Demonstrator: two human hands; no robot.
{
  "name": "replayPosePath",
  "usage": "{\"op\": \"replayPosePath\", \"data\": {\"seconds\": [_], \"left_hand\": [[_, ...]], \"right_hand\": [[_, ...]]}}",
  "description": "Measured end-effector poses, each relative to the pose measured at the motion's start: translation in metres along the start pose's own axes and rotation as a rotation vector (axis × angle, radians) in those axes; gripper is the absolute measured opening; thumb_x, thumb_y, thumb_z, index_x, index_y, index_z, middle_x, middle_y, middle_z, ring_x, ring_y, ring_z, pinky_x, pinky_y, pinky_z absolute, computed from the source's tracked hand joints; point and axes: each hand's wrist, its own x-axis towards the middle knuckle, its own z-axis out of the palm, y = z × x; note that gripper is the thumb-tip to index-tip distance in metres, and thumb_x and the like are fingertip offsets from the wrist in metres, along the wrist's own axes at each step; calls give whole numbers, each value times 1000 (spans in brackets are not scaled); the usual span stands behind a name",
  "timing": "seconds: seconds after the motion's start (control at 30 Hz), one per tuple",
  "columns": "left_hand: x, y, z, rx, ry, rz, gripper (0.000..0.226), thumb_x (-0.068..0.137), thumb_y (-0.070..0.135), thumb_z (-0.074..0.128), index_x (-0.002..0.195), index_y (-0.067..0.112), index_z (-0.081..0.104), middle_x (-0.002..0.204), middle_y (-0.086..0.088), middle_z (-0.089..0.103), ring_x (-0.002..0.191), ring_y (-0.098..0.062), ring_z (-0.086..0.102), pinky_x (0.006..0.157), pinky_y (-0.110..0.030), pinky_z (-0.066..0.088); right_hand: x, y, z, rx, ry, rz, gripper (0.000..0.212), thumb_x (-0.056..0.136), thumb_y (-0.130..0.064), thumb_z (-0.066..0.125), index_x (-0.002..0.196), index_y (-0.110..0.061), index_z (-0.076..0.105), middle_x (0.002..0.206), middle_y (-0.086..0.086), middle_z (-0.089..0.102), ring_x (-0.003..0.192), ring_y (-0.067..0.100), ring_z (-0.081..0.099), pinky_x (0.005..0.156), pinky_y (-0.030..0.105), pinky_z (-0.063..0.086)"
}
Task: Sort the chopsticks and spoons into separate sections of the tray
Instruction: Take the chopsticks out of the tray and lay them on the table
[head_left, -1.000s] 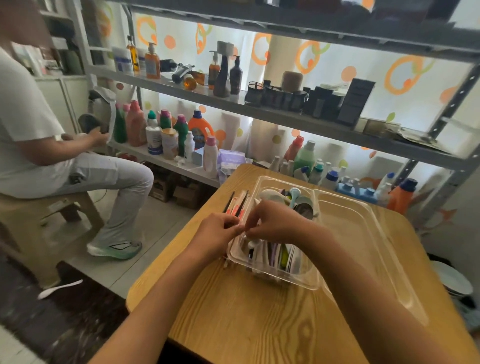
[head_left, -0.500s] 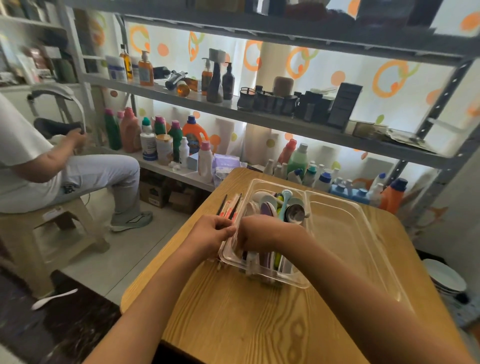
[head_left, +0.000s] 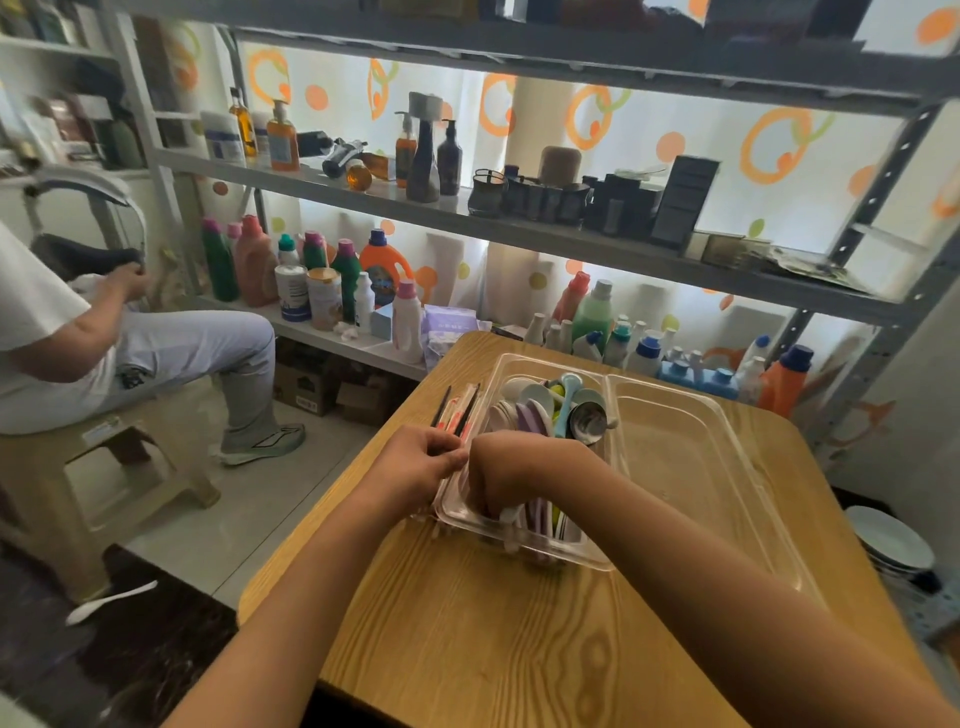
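Note:
A clear plastic tray (head_left: 691, 441) with two sections sits on the wooden table (head_left: 519, 623). Its left section holds several spoons (head_left: 561, 410) in white, purple, blue, green and steel. A bundle of chopsticks (head_left: 460, 410), black and red-and-white, lies on the table along the tray's left side. My left hand (head_left: 421, 462) grips the near ends of the chopsticks just outside the tray wall. My right hand (head_left: 506, 475) reaches down into the left section with curled fingers among the spoon handles; what it holds is hidden. The right section holds nothing.
A metal shelf rack (head_left: 519, 228) full of bottles stands behind the table. A person (head_left: 78, 338) sits on a plastic stool (head_left: 104, 493) at the left. A white spoon (head_left: 111, 600) lies on the floor. Plates (head_left: 891, 540) are stacked at the right.
My right hand has sunk deeper into the tray's left section and both hands have shifted slightly toward me. The seated person's leg has moved.

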Motion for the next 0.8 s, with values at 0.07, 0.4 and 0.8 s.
{"op": "replayPosePath", "data": {"seconds": [0.07,0.4,0.8], "left_hand": [[0,1,0,-5,2,-3,16,92,15,62,104,19,72,100,1,71,99,-15,63,84,-31,51],[0,0,-3,-50,-14,-8,18,89,14,66,106,15,72,101,-1,72,102,-18,64,95,-42,51],[-5,4,-5,-81,-24,-23,13,89,15,67,101,19,72,98,1,72,98,-15,65,93,-39,52]], "right_hand": [[-2,-1,1,-38,9,-15,20,87,-17,69,105,-8,65,76,1,56,71,15,56,61,25,45],[-12,-3,2,-166,77,-138,18,90,-16,66,108,-11,64,73,-4,50,68,12,53,57,22,41],[-17,14,7,-155,112,-283,17,89,-15,67,104,-21,72,86,-9,60,73,7,56,59,17,39]]}}
